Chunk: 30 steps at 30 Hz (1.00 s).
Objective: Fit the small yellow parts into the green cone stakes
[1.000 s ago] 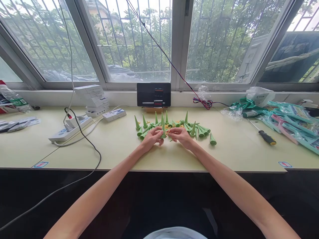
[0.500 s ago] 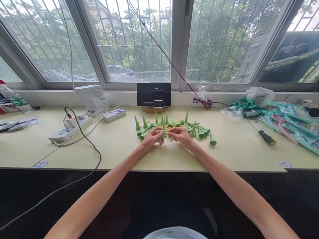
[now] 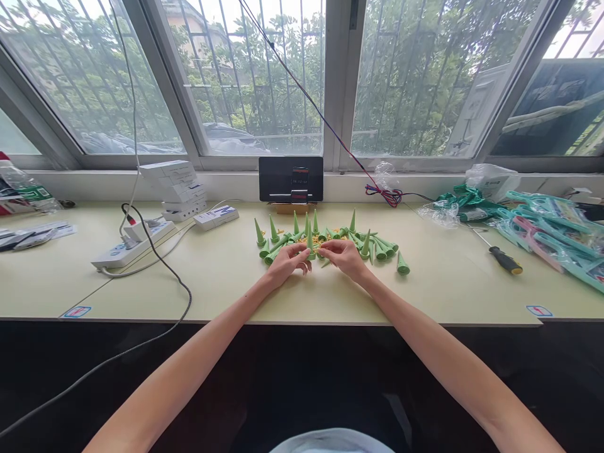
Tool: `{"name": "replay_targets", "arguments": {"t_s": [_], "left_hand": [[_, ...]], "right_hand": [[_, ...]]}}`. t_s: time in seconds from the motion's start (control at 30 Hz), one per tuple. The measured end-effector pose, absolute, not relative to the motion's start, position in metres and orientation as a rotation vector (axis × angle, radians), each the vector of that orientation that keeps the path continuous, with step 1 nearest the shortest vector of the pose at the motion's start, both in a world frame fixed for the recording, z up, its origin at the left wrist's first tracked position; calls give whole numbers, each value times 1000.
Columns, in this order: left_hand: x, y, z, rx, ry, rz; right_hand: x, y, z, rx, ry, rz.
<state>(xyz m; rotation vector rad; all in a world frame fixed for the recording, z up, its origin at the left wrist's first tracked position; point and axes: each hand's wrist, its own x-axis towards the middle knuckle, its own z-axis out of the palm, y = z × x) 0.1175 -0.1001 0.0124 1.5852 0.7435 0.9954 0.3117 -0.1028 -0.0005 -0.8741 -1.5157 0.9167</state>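
Note:
Between my two hands a green cone [image 3: 310, 243] stands with its point up. My left hand [image 3: 287, 261] grips this cone near its base, thumb and forefinger closed round it. From the other side, my right hand [image 3: 346, 257] is pinched close to the cone's base; whatever sits in its fingertips is too small to make out. More green cones [image 3: 384, 249] lie and stand in a heap just beyond both hands. Small yellow pieces [image 3: 334, 232] are scattered among them. One loose cone [image 3: 402, 264] lies to the right of my right hand.
A dark screen [image 3: 276, 180] stands behind the heap. To the left are a power strip [image 3: 117, 253], white boxes [image 3: 177, 182] and a cable reaching over the table edge. On the right lie a screwdriver [image 3: 506, 260], turquoise-handled packages [image 3: 561, 229] and clear plastic wrap.
Almost nothing differs. The cone in my left hand leans very slightly more to the left, and both hands stay in place beside it.

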Motion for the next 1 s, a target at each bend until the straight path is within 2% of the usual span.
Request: {"name": "replay_targets", "arguments": {"t_s": [0.27,1.0], "left_hand": [[119,-99,13,1579,768,1031],[118,-100,12,1673,772,1031]], "right_hand": [[312,-102,-1,-883,-1572,782],[311,-108,1,-951,-1676,777]]}}
